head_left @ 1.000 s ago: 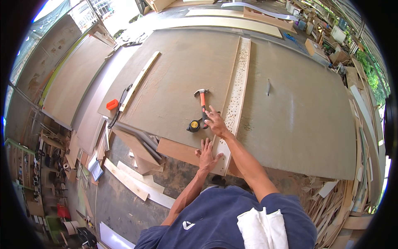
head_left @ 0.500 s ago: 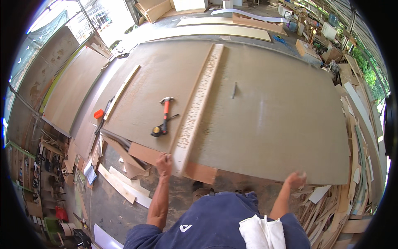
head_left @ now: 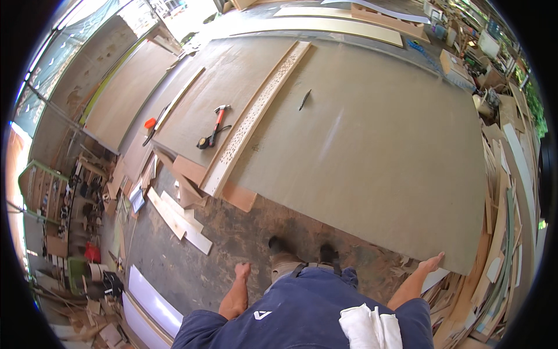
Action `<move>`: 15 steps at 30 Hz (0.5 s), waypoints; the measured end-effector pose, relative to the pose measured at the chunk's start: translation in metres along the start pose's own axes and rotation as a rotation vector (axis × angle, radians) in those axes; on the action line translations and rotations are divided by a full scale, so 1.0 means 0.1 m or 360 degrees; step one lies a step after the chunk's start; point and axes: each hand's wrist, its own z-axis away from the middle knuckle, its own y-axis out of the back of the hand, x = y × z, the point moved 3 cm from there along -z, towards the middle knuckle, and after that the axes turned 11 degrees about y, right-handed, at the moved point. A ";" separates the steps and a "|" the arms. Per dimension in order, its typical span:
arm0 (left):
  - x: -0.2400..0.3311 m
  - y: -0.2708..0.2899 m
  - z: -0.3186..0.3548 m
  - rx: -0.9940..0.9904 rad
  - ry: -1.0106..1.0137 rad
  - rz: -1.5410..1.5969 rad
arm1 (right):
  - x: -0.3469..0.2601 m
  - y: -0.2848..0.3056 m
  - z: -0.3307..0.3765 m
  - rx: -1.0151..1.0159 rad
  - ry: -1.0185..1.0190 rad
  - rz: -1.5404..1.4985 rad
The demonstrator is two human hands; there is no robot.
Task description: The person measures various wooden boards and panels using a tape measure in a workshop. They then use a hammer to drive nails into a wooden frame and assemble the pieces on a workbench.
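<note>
My right hand [head_left: 431, 263] reaches to the near right corner of a large brown panel [head_left: 378, 174], fingers stretched out and holding nothing. It overlaps the edge; whether it touches I cannot tell. Over the floor, left of my legs, my left hand [head_left: 243, 270] hangs with its fingers curled in and nothing visible in them. A long pale strip with many small dark spots [head_left: 256, 119] lies across the panel. Left of it are a claw hammer [head_left: 218, 119] with a red and black handle and a tape measure [head_left: 203, 142]. A thin dark pointed tool [head_left: 305, 100] lies right of the strip.
Scrap wood strips [head_left: 494, 262] pile up along the right side. Pale offcut boards [head_left: 177, 215] lie on the floor at left, with a white panel [head_left: 152, 302] nearer me. Long boards [head_left: 325, 29] lie beyond the panel. An orange object [head_left: 150, 123] sits at its left.
My view has shifted right along the panel. My left hand has come away from near the spotted strip and now hangs over the floor. My right hand stays at the panel's near right edge.
</note>
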 end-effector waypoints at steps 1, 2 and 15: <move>-0.34 -0.18 0.14 -0.0109 0.0009 -0.0046 | -0.02 -0.05 0.01 0.0038 -0.0013 0.0041; -0.71 -0.36 0.23 -0.0260 0.0237 0.0047 | -0.03 -0.09 0.01 0.0072 -0.0032 0.0086; -2.43 -0.71 1.49 0.0032 0.0311 0.0790 | -0.10 -0.14 0.21 -0.0713 0.0594 0.0773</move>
